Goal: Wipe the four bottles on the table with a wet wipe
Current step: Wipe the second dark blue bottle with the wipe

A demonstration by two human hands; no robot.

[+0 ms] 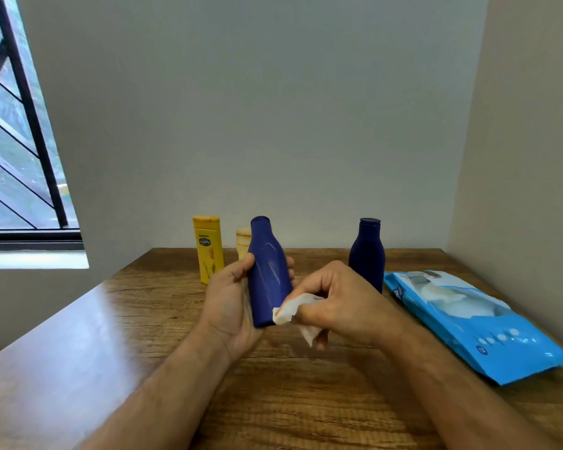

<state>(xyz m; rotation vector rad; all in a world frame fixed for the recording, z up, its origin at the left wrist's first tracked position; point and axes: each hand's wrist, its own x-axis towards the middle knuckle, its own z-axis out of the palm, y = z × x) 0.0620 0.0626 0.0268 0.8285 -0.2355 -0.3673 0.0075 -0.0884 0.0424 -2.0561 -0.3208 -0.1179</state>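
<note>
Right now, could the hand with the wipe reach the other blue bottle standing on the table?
Probably yes. The right hand is just in front of the standing blue bottle, with nothing between them, but its grip is already full with the wet wipe.

On the table (143, 319), two bottles (208, 251) stand left, one bottle (367, 254) right, wipes pack (475, 323) farthest right.
</note>
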